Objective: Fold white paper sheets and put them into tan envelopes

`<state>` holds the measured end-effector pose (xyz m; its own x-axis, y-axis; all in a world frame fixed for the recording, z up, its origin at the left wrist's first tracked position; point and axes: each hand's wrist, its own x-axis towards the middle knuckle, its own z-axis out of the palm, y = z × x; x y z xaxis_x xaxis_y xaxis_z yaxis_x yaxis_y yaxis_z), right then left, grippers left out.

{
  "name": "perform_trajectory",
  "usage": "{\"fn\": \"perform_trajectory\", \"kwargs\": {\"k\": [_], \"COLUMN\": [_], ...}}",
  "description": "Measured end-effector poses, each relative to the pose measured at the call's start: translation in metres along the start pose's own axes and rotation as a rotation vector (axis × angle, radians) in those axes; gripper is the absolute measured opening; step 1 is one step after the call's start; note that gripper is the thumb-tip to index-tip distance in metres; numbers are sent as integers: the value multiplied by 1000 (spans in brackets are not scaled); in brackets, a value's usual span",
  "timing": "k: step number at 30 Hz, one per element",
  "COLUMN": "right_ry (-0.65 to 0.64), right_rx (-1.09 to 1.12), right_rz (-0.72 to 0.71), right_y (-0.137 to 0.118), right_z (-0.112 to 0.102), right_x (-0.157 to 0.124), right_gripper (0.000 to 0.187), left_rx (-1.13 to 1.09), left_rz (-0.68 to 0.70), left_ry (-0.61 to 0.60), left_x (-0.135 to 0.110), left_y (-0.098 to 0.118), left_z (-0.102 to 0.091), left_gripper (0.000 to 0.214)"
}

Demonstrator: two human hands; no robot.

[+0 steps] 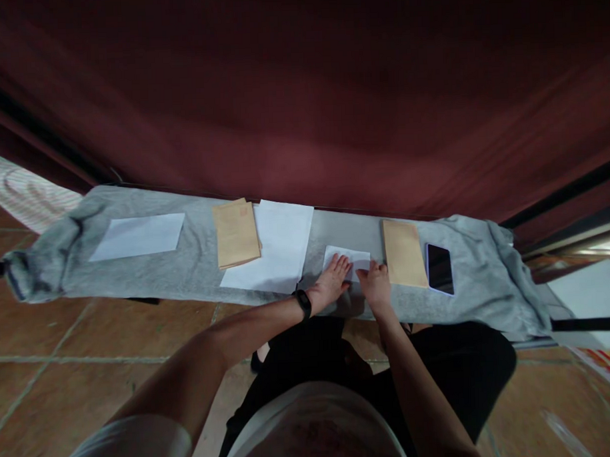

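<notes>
My left hand [331,281] lies flat with fingers stretched out on a small folded white paper [358,255] on the grey cloth-covered bench [186,272]. My right hand [375,283] pinches the paper's near right edge with curled fingers. A black band sits on my left wrist. A brown envelope [404,253] lies just right of the paper, and a dark phone [440,268] lies beyond it.
A stack of white sheets [280,249] with brown envelopes [235,232] on its left lies left of my hands. A white envelope [140,235] rests farther left. A dark red curtain [300,102] hangs behind the bench. Tiled floor lies below; more white paper [592,292] at right.
</notes>
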<state>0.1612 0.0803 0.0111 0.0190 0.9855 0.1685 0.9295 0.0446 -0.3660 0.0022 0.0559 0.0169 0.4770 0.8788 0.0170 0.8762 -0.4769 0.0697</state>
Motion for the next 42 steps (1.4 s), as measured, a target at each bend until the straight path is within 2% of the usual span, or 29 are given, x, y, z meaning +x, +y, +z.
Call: {"fn": "perform_trajectory", "kwargs": {"k": [5,10,17,19,22,25,28,32,35,39,42], "right_ry": [9,-74,-100,-98,-77,-45,-22,-17,19,96,54], "right_rx": [122,255,308,297,266,206,144,82,36,68,119], "right_rz": [28,48,18,25,54,87,88,75,38,-61,-187], "right_y": [4,12,19,17,10,4,0,-2,-2,-10,-22], "right_z": [4,2,-4,-4,-4,-4,-4,-4,-5,1,10], "right_x": [10,11,4,4,2,-3,-7,-4,0,2,1], "right_gripper": [30,22,29,27,23,32,40,37,36,37,43], "left_rx": [-43,-33,37,40,-8,-57,-78,-73,-55,-49,-67], "left_rz": [7,88,176,145,23,-83,-183,-277,-301,-208,-153], "left_ry": [-20,6,59,96,144,146,145,126,130,162,151], "left_x": [1,-1,-10,-12,-11,-6,0,6,7,12,18], "left_y": [3,6,-2,0,6,9,5,-4,-5,0,4], "left_z": [0,-7,-18,-17,-9,-1,4,3,4,10,14], "left_gripper": [67,64,62,63,59,56,58,59,60,57,57]}}
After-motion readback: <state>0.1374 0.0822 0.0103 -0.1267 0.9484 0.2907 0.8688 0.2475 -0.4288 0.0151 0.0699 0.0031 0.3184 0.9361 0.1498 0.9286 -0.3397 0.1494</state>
